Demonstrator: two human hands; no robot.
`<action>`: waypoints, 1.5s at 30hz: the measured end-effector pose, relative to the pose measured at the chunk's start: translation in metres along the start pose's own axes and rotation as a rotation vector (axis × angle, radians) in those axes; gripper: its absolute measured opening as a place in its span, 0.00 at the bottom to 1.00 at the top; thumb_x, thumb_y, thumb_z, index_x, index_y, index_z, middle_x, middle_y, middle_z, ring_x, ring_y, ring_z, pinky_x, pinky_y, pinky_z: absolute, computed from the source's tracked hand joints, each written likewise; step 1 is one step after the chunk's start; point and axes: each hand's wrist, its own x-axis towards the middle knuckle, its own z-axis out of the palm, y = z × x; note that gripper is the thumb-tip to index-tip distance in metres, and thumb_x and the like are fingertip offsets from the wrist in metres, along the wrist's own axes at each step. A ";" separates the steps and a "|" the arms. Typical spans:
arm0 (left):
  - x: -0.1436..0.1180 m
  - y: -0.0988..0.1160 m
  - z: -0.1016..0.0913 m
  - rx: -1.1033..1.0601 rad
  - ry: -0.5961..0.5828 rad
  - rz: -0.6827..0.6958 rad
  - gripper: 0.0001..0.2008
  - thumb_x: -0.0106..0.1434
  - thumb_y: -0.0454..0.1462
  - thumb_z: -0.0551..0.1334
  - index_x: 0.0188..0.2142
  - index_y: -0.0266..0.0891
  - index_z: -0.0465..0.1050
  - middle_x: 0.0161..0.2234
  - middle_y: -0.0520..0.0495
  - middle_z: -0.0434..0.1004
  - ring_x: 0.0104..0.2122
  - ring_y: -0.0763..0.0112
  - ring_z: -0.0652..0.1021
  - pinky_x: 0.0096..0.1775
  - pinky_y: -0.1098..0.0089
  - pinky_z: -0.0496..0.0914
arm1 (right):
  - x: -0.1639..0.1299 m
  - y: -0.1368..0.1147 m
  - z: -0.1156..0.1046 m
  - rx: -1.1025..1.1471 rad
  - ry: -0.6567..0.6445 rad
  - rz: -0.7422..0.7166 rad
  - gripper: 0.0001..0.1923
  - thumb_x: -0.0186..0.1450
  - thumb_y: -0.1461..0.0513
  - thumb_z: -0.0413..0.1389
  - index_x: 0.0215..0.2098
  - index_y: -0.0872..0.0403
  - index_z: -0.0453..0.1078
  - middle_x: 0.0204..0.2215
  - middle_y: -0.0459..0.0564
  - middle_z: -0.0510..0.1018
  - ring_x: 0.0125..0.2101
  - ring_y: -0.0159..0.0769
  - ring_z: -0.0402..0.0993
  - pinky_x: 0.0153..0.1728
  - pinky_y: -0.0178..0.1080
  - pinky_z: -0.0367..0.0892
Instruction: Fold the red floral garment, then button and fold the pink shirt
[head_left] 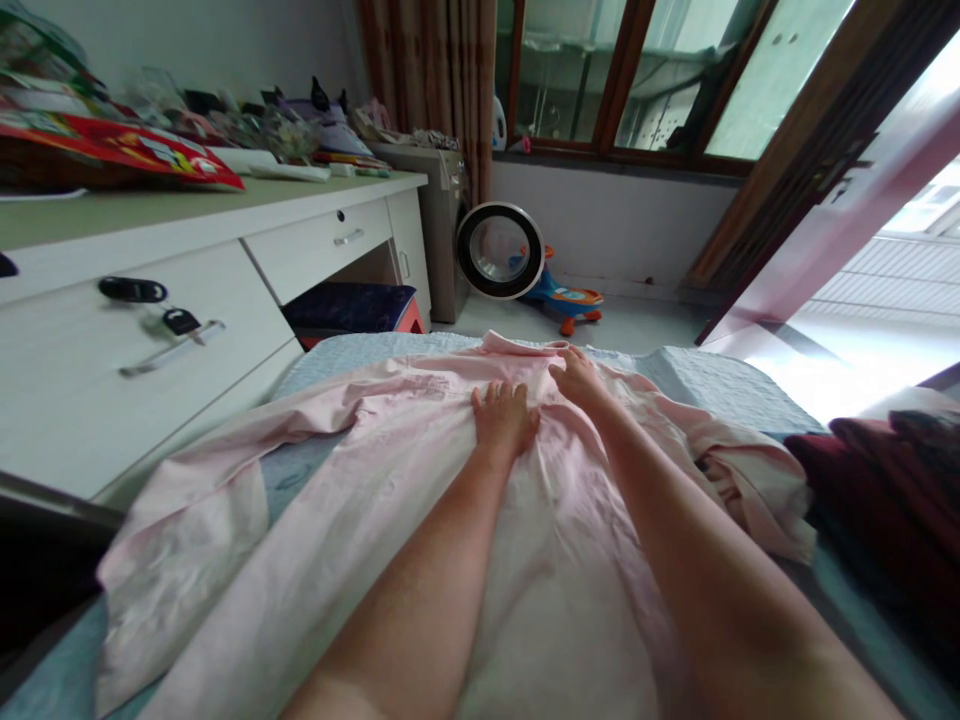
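Daylight is being let into a bedroom through large windows (652, 70) and an open doorway at the right. A blue-grey bed (712, 380) is being covered by a pale pink shirt (390, 480), which is lying spread flat with its collar end pointing away and one sleeve trailing toward the left. The left hand (504, 418) is being pressed flat on the shirt, fingers spread wide, holding nothing. The right hand (576, 378) is being laid just beside it, nearer the collar, fingers resting on the cloth; whether a fold is being pinched cannot be told. A white table (225, 215) with drawers is standing at the left, cluttered on top. Dark red bedding (877, 480) is lying at the right edge.
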 end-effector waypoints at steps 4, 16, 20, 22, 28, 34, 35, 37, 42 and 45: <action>-0.001 -0.003 -0.001 0.002 0.021 0.015 0.17 0.70 0.42 0.49 0.55 0.47 0.67 0.58 0.44 0.69 0.60 0.56 0.64 0.61 0.49 0.55 | -0.040 -0.018 0.015 0.077 0.030 -0.012 0.25 0.67 0.63 0.40 0.60 0.57 0.63 0.59 0.58 0.69 0.57 0.43 0.66 0.55 0.39 0.63; 0.008 -0.018 -0.007 0.082 0.086 -0.093 0.14 0.67 0.42 0.54 0.48 0.44 0.72 0.53 0.41 0.72 0.56 0.56 0.68 0.57 0.53 0.60 | -0.068 -0.022 0.027 -0.034 0.059 -0.115 0.19 0.69 0.62 0.43 0.52 0.51 0.70 0.57 0.55 0.72 0.57 0.46 0.64 0.58 0.45 0.55; 0.009 -0.020 -0.006 0.073 0.083 -0.107 0.14 0.67 0.40 0.53 0.49 0.44 0.71 0.52 0.42 0.72 0.55 0.57 0.68 0.56 0.54 0.60 | -0.063 -0.024 0.026 0.077 0.134 -0.133 0.23 0.68 0.64 0.43 0.60 0.55 0.64 0.63 0.54 0.66 0.62 0.41 0.59 0.61 0.44 0.51; 0.009 -0.020 -0.004 0.073 0.075 -0.114 0.15 0.67 0.40 0.52 0.50 0.45 0.70 0.54 0.42 0.71 0.56 0.56 0.67 0.56 0.54 0.60 | -0.063 -0.026 0.026 0.089 0.079 -0.223 0.22 0.70 0.62 0.43 0.60 0.54 0.65 0.63 0.53 0.66 0.62 0.40 0.59 0.62 0.46 0.50; 0.013 -0.020 -0.002 0.125 0.024 -0.107 0.19 0.69 0.42 0.48 0.55 0.44 0.68 0.57 0.39 0.69 0.58 0.53 0.67 0.55 0.51 0.61 | -0.068 -0.030 0.025 0.037 0.000 -0.291 0.18 0.72 0.62 0.42 0.54 0.51 0.69 0.60 0.52 0.70 0.59 0.39 0.64 0.60 0.48 0.52; 0.051 -0.049 -0.030 0.181 -0.205 0.077 0.19 0.64 0.42 0.54 0.50 0.42 0.74 0.53 0.37 0.74 0.53 0.49 0.72 0.50 0.55 0.67 | -0.067 -0.031 0.027 -0.003 0.000 -0.271 0.18 0.72 0.62 0.43 0.56 0.51 0.67 0.60 0.53 0.69 0.59 0.39 0.63 0.60 0.47 0.52; 0.059 -0.059 -0.036 0.196 -0.169 0.092 0.17 0.64 0.39 0.53 0.47 0.41 0.76 0.51 0.38 0.76 0.50 0.51 0.74 0.50 0.56 0.67 | -0.067 -0.031 0.027 -0.007 -0.005 -0.271 0.18 0.71 0.61 0.44 0.57 0.51 0.67 0.60 0.53 0.69 0.59 0.40 0.62 0.60 0.47 0.52; 0.073 -0.082 -0.043 0.215 -0.009 0.111 0.18 0.64 0.36 0.51 0.45 0.41 0.78 0.49 0.39 0.77 0.50 0.52 0.74 0.50 0.57 0.67 | -0.066 -0.031 0.027 -0.010 -0.008 -0.274 0.19 0.72 0.61 0.44 0.57 0.51 0.66 0.60 0.53 0.69 0.60 0.41 0.61 0.60 0.47 0.51; 0.101 -0.128 -0.046 0.053 0.006 0.014 0.16 0.62 0.34 0.52 0.37 0.39 0.80 0.42 0.40 0.80 0.43 0.57 0.77 0.45 0.62 0.68 | -0.066 -0.031 0.028 0.011 0.005 -0.266 0.19 0.71 0.61 0.44 0.57 0.51 0.66 0.60 0.52 0.70 0.59 0.41 0.62 0.60 0.48 0.50; 0.113 -0.132 -0.044 -0.123 -0.024 -0.021 0.14 0.62 0.36 0.53 0.34 0.39 0.79 0.36 0.42 0.81 0.37 0.60 0.77 0.40 0.66 0.69 | -0.066 -0.031 0.029 0.021 0.018 -0.266 0.18 0.71 0.61 0.44 0.56 0.51 0.67 0.59 0.52 0.71 0.59 0.42 0.63 0.60 0.48 0.51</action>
